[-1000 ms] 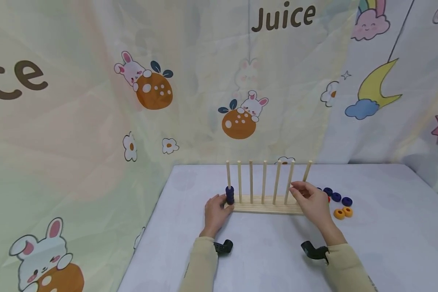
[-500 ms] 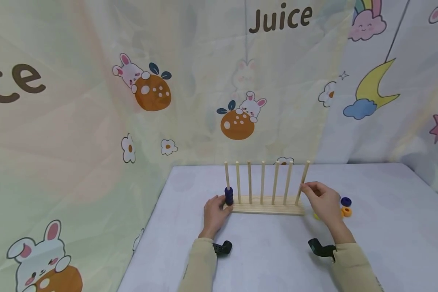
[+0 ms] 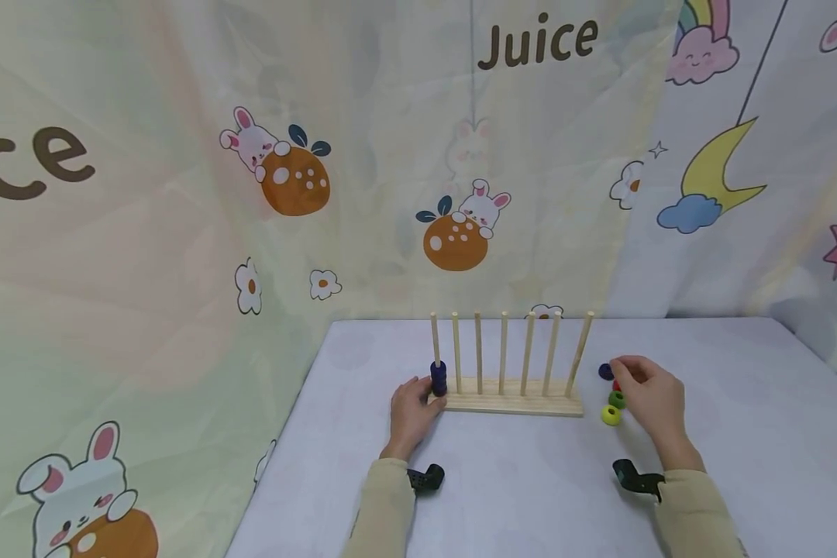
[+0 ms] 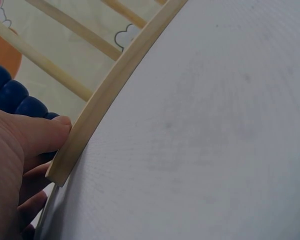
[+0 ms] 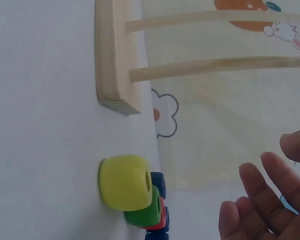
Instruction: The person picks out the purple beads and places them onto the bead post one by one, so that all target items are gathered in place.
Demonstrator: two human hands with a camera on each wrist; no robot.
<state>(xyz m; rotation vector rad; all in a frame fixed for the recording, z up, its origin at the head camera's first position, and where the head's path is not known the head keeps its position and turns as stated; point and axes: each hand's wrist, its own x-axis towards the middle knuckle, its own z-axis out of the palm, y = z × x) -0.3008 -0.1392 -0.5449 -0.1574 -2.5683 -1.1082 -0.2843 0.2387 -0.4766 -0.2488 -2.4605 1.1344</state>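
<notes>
Now raises the right hand [image 3: 652, 395] above the counter [image 3: 516, 480], well right of the rightmost peg [image 3: 580, 353], instead of beside that peg as half a second ago. Shows, in the right wrist view, loosely bent fingers [image 5: 255, 182], thumb apart, nothing grasped. Reveals a yellow bead [image 3: 610, 415] next to a green bead [image 3: 617, 400], with a red bead [image 5: 163, 215] and a loose blue bead [image 3: 605, 372] beyond, all right of the rack [image 3: 509, 403]. Keeps the left hand [image 3: 411, 411] gripping the rack's left end, thumb on the front edge. Leaves the stacked blue beads [image 3: 439, 378] unchanged on the leftmost peg [image 3: 435, 339]. Seems, by that shift, to turn the work from pegs to loose beads, with the rack steadied by the left hand alone.
</notes>
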